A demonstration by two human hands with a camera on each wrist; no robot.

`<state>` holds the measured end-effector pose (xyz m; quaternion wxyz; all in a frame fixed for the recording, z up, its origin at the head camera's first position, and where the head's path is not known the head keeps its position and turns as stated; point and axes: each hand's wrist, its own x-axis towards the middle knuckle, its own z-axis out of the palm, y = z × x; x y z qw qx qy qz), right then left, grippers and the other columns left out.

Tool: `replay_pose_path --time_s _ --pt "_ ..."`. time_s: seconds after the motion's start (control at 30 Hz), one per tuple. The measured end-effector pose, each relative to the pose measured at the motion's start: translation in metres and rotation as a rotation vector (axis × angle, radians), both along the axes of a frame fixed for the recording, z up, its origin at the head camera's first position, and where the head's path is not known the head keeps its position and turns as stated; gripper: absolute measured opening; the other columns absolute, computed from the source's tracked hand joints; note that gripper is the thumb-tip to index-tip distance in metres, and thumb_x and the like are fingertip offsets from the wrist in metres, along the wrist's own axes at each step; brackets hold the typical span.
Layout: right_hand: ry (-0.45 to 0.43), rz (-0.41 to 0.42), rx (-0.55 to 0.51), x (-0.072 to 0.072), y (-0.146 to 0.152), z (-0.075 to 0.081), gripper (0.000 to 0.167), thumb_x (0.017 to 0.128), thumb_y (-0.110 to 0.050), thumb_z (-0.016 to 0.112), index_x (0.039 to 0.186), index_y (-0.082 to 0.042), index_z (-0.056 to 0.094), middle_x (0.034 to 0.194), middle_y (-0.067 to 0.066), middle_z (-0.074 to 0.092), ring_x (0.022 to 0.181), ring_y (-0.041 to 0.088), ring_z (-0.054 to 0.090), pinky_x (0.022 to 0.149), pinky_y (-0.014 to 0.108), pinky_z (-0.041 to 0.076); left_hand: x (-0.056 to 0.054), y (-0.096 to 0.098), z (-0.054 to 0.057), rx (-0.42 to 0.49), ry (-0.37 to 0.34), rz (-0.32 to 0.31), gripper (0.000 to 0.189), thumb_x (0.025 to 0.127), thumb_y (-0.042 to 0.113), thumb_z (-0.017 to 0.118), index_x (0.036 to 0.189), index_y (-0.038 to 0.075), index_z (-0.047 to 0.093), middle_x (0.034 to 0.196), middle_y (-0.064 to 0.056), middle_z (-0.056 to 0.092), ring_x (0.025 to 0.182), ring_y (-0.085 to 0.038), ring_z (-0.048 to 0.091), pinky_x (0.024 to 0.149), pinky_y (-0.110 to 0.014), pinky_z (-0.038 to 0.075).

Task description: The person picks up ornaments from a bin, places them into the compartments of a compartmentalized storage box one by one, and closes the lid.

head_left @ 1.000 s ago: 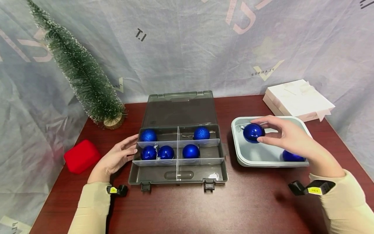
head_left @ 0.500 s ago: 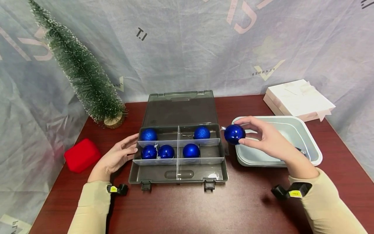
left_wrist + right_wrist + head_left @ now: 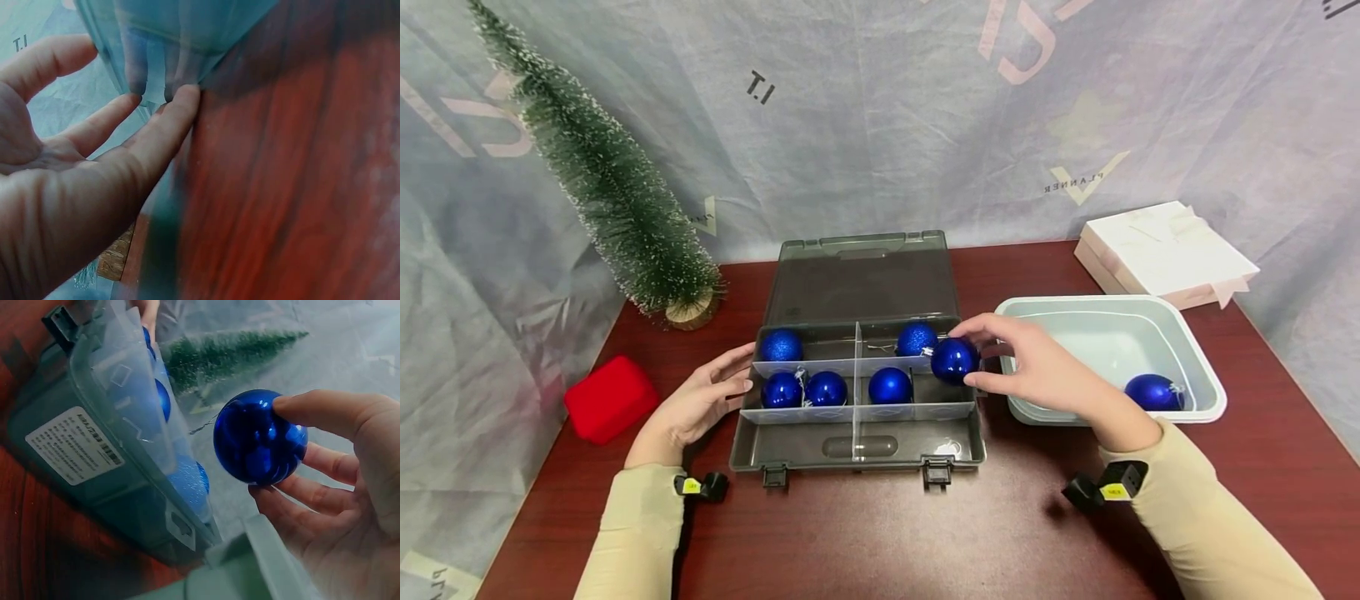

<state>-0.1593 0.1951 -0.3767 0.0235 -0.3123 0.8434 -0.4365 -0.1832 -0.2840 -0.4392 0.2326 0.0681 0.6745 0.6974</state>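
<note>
A shiny blue Christmas ball (image 3: pixel 955 361) is pinched between the thumb and fingers of my right hand (image 3: pixel 1037 367), over the right side of a grey divided box (image 3: pixel 917 437). In the right wrist view the ball (image 3: pixel 259 437) hangs apart from the box wall, its silver cap towards the box. My left hand (image 3: pixel 703 408) touches the box's left side with fairly straight fingers; the left wrist view shows fingertips (image 3: pixel 187 94) against the wall. Glittery balls (image 3: pixel 782 346) lie in the back compartments. Two shiny balls (image 3: pixel 827 389) share the middle left one, and a matte ball (image 3: pixel 891 386) lies middle right.
Right of the box stands a pale tub (image 3: pixel 1090 325) holding another blue ball (image 3: pixel 1153 392). Behind it lies a white gift box (image 3: pixel 1172 254) with a ribbon. A small snowy tree (image 3: pixel 617 192) and a red box (image 3: pixel 610 400) are at left. The box's lid (image 3: pixel 865 283) leans back open.
My right hand has carried the shiny ball leftward from above the tub to above the box's right compartments. My left hand has stayed at the box's side.
</note>
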Motion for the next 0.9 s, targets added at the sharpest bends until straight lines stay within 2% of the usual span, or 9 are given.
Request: replay_pose_path --time_s 0.13,0.4,0.63,0.8,0.9 --pt "0.036 0.020 0.043 0.000 -0.008 -0.002 0.050 0.083 -0.005 0.084 0.129 -0.007 0.063 0.120 0.002 0.067 0.100 0.018 0.067 0.089 0.041 0.055 0.000 -0.001 -0.001 0.001 0.003 -0.004 0.067 0.101 -0.002 0.052 0.161 0.002 0.023 0.147 -0.001 0.043 0.129 -0.006 0.048 0.098 -0.030 0.048" --pt "0.182 0.011 0.167 0.002 -0.018 -0.009 0.050 0.081 -0.007 0.085 0.126 -0.006 0.064 0.117 0.004 0.067 0.094 0.016 0.064 0.083 0.040 0.053 0.000 -0.001 -0.002 0.010 0.005 -0.007 0.066 0.101 -0.002 0.052 0.161 0.002 0.024 0.145 0.001 0.046 0.128 -0.006 0.049 0.098 -0.030 0.048" --pt "0.189 -0.010 0.218 0.001 -0.022 -0.012 0.049 0.080 -0.013 0.087 0.124 -0.009 0.065 0.119 0.002 0.064 0.090 0.016 0.060 0.081 0.037 0.052 0.000 -0.001 -0.002 0.016 0.002 -0.007 0.066 0.101 -0.003 0.052 0.161 0.002 0.025 0.144 0.002 0.046 0.128 -0.005 0.049 0.098 -0.030 0.048" --pt "0.190 -0.017 0.237 0.002 -0.025 -0.013 0.049 0.079 -0.014 0.088 0.123 -0.010 0.066 0.116 0.001 0.063 0.083 0.015 0.057 0.075 0.035 0.050 0.000 0.000 -0.001 0.026 0.000 -0.007 0.066 0.101 -0.003 0.052 0.161 0.002 0.025 0.142 0.004 0.048 0.127 -0.006 0.050 0.097 -0.030 0.048" --pt "0.196 -0.022 0.256 0.003 -0.026 -0.014 0.049 0.080 -0.015 0.088 0.123 -0.010 0.066 0.118 0.002 0.065 0.091 0.017 0.059 0.083 0.039 0.051 0.000 0.000 -0.001 0.032 -0.001 -0.005 0.065 0.101 -0.004 0.052 0.160 0.002 0.025 0.140 0.005 0.050 0.126 -0.006 0.051 0.097 -0.030 0.048"
